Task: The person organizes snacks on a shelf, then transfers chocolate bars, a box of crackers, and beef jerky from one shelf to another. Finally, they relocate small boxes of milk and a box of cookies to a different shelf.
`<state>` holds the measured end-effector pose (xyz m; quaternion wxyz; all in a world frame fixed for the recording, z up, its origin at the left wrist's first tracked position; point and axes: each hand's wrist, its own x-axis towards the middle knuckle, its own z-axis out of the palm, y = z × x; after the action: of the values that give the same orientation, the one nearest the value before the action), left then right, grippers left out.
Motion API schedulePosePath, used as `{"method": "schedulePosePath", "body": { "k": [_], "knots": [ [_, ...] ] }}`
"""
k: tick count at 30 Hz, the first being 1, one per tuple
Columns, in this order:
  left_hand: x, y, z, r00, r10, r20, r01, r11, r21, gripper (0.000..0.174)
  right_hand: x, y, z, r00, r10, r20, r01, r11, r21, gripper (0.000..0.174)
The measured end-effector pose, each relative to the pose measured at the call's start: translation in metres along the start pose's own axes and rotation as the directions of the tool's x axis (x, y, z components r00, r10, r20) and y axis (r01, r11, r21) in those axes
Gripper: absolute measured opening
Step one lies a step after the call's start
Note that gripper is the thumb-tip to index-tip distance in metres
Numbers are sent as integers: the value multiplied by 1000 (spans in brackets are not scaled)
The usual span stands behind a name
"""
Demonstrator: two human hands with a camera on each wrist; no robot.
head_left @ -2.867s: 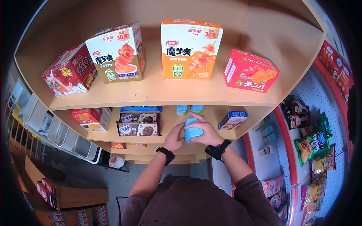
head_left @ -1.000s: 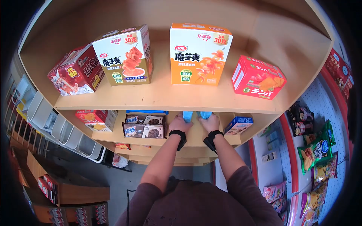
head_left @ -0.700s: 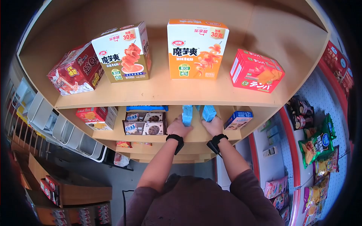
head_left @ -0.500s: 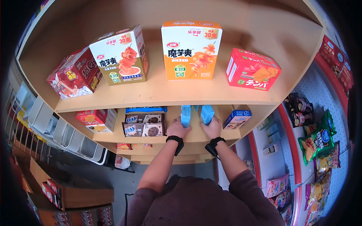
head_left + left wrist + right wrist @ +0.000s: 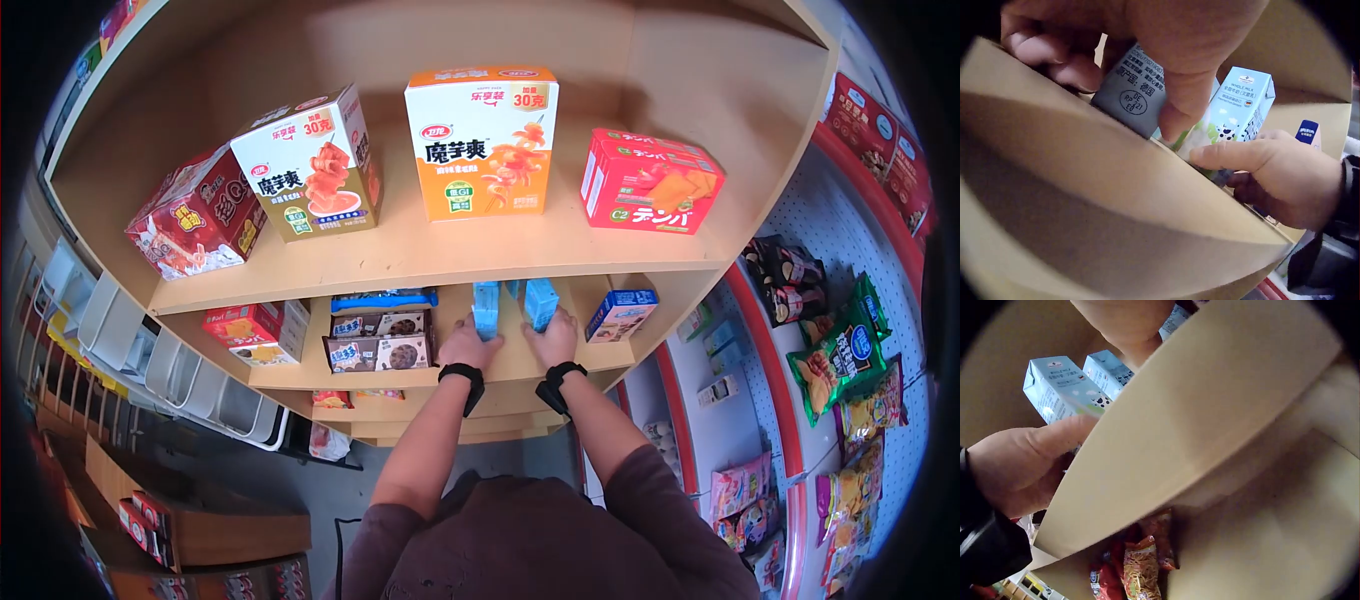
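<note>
Two light-blue milk cartons stand on the second shelf. My left hand [image 5: 468, 346] grips the left carton [image 5: 486, 308]; in the left wrist view its thumb and fingers are on either side of that carton's printed grey-blue face [image 5: 1132, 94]. Around the right carton [image 5: 541, 302] is my right hand [image 5: 552, 342], its thumb across the cow-printed front [image 5: 1225, 125] near the shelf edge. The two held cartons are apart. Another blue carton [image 5: 1108, 372] shows behind, between them, in the right wrist view, touched by neither hand as far as is visible.
Chocolate cookie packs [image 5: 380, 342] and a red cracker box [image 5: 245, 325] lie to the left, a small blue box [image 5: 620, 314] to the right. Four snack boxes, including an orange one [image 5: 485, 150], stand on the shelf above. Snack bags [image 5: 1141, 565] sit below.
At first both hands were together at one carton; now they are apart, each gripping a carton. Since a second ago the cartons have come toward the front edge. The head view has shifted slightly.
</note>
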<state>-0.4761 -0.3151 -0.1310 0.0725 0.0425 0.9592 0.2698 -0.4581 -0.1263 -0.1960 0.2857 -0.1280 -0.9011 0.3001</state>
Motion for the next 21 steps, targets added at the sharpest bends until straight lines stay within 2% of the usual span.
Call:
{"method": "schedulePosePath", "body": {
  "k": [4, 7, 10, 12, 15, 18, 19, 21],
  "knots": [
    [2, -2, 2, 1000, -2, 14, 2, 1000, 3, 84, 0, -3, -6, 998, 14, 68, -16, 1000, 23, 60],
    [5, -4, 4, 1000, -1, 20, 1, 1000, 9, 86, -4, -8, -10, 997, 54, 62, -56, 998, 39, 60],
    [5, -6, 6, 1000, 5, 14, -5, 1000, 13, 88, -11, -7, -9, 996, -44, -78, 48, 997, 54, 53],
    [3, -6, 8, 1000, -4, 3, 4, 1000, 24, 89, -10, -5, -8, 995, -49, -81, 55, 996, 73, 55],
    [-5, -20, 24, 985, 100, -138, -107, 993, -46, 87, -11, -6, -11, 999, -25, -27, 27, 995, 92, 58],
    [-28, -30, 44, 919, 241, -313, -229, 970, 78, 85, -10, -6, -11, 1000, -18, -7, 18, 993, 113, 58],
    [-38, -32, 50, 868, 307, -392, -291, 951, 101, 82, -11, -5, -11, 1000, -17, -11, 18, 993, 121, 58],
    [-48, -32, 53, 826, 353, -438, -326, 935, 140, 80, -12, -5, -11, 1000, -14, -4, 14, 992, 124, 59]
  ]
}}
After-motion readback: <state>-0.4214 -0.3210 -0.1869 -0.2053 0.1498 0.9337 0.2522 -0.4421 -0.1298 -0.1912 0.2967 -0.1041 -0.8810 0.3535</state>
